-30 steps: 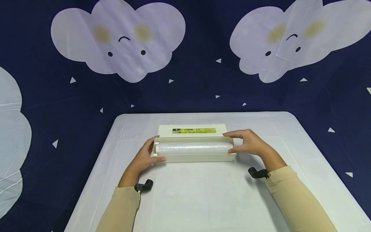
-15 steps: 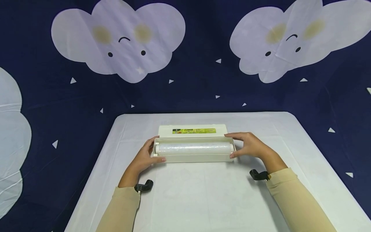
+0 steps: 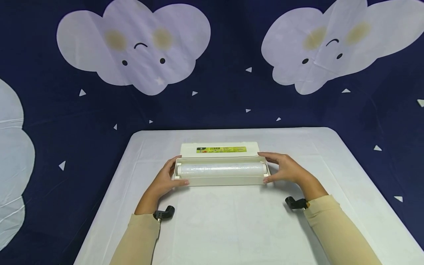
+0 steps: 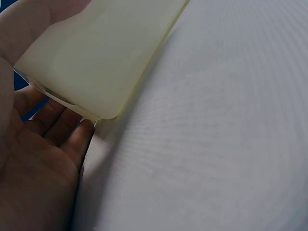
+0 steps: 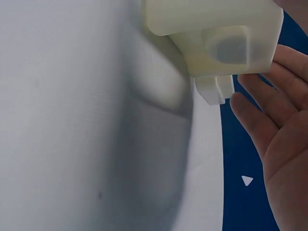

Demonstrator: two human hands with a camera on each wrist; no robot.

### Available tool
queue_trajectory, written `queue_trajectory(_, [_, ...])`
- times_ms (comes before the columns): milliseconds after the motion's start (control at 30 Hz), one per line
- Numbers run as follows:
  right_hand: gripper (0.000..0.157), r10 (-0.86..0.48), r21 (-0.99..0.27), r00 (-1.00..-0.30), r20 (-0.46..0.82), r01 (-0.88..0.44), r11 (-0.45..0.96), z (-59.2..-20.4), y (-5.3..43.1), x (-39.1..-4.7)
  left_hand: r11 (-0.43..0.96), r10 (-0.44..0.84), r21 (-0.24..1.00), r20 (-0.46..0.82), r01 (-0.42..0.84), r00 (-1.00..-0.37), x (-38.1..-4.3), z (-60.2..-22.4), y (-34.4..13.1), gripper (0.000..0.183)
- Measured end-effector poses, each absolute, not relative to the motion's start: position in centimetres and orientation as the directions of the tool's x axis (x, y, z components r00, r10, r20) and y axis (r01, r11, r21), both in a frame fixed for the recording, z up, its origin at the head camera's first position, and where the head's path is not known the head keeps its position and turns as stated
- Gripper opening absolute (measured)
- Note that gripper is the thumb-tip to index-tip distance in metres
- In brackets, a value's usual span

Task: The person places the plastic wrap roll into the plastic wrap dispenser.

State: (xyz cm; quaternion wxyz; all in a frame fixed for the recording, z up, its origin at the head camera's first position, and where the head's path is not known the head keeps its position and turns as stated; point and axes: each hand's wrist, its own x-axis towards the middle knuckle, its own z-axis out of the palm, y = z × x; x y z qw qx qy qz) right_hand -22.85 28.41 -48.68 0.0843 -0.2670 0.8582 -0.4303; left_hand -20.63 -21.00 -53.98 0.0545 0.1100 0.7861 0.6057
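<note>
A long cream cling film box (image 3: 228,180) lies on the white table with its lid (image 3: 220,150) folded back. A yellow-green label (image 3: 221,149) runs along that lid. Inside sits a roll of clear cling film (image 3: 222,169), its white ends at the two sides. My left hand (image 3: 163,179) grips the box's left end, thumb along the front wall and fingers round the end. At the right end, my right hand (image 3: 287,168) spans the box with its thumb at the front corner and fingers at the back corner. Both wrist views show the box's outer wall close to the hands.
White cloth covers the table (image 3: 232,224), which has rounded far corners. Behind it hangs a dark blue curtain (image 3: 225,103) printed with clouds and small triangles. A black wrist camera (image 3: 164,213) is strapped to the left wrist, another black camera (image 3: 296,202) to the right.
My right hand has shifted slightly right and towards me, its thumb passing from the roll's right end to the box's front corner. The left hand and the box stay in place.
</note>
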Motion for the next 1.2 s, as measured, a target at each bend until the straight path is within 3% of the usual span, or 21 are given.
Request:
queue_trajectory(633, [0.101, -0.520, -0.876, -0.847, 0.114, -0.333, 0.350, -50.2, 28.2, -23.0, 0.263, 0.230, 0.962, 0.006, 0.068, -0.973, -20.6, -53.5, -21.1, 0.115])
queue_trajectory(1200, [0.102, -0.513, -0.903, -0.856, 0.060, -0.265, 0.337, -50.6, 28.2, -23.0, 0.285, 0.352, 0.954, -0.011, 0.096, -0.936, -21.5, -52.0, -22.2, 0.116])
